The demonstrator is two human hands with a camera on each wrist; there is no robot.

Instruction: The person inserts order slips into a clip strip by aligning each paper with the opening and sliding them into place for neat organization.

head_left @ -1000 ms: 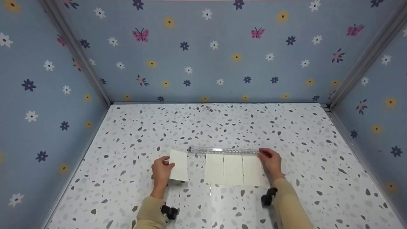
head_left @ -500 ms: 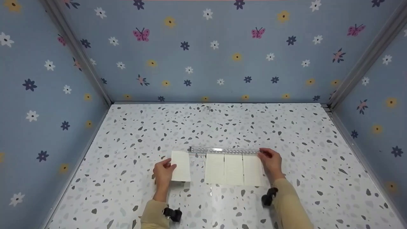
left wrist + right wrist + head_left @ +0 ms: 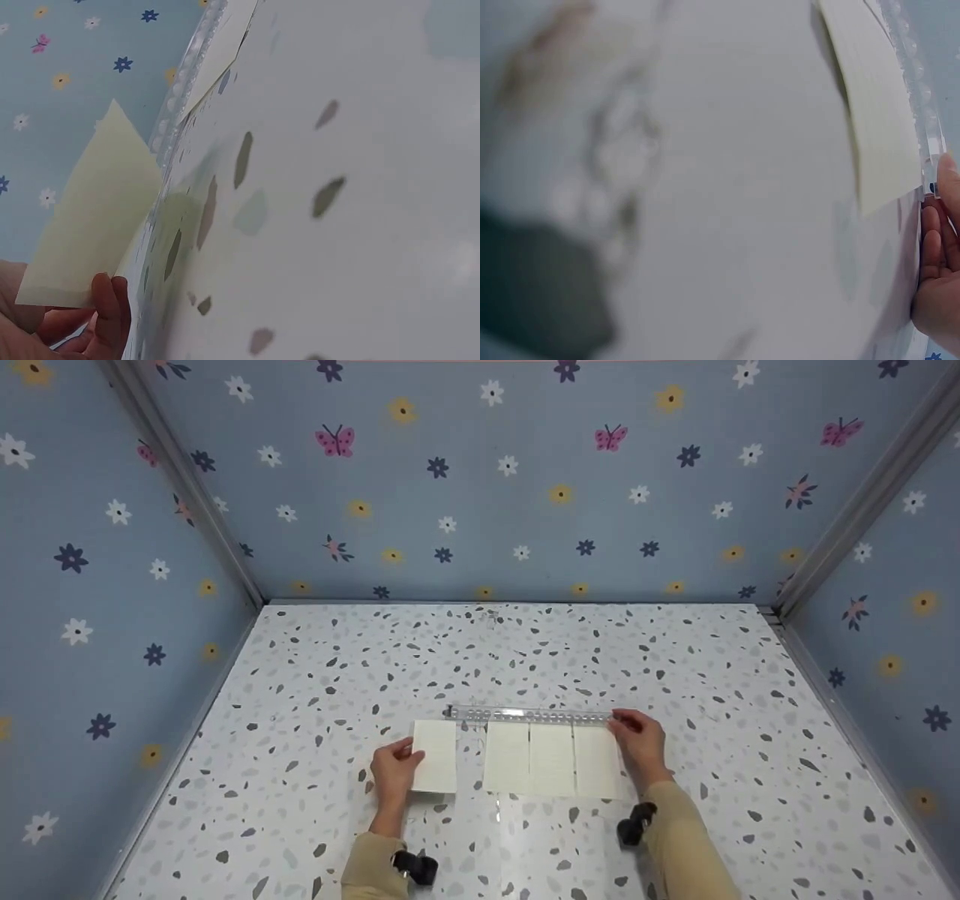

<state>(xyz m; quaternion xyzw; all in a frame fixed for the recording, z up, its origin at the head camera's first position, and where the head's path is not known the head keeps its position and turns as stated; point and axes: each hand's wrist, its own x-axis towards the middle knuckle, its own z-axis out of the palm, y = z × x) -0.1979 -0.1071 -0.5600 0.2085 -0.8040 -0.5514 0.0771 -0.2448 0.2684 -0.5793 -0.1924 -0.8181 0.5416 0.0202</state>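
Note:
In the head view, my left hand (image 3: 395, 772) pinches a pale yellow paper slip (image 3: 435, 757) by its left edge. The left wrist view shows this slip (image 3: 97, 210) raised and tilted over the table, thumb and fingers at its lower corner. To its right lie three similar paper slips (image 3: 551, 757) side by side, their top edges along a clear plastic strip (image 3: 517, 715) with a row of round bumps. My right hand (image 3: 640, 741) pinches the strip's right end, beside the rightmost slip (image 3: 877, 105); the right wrist view has its thumb and fingers around that end.
The white speckled table (image 3: 495, 660) runs back to a blue wall (image 3: 480, 480) patterned with flowers and butterflies. More such panels stand at left and right. A black wrist camera (image 3: 415, 868) is worn on the left sleeve, another black camera (image 3: 636, 825) on the right one.
My left hand has moved right and slightly toward the front edge with its slip, which now stands straighter and closer to the row. The right hand and the strip have stayed in place.

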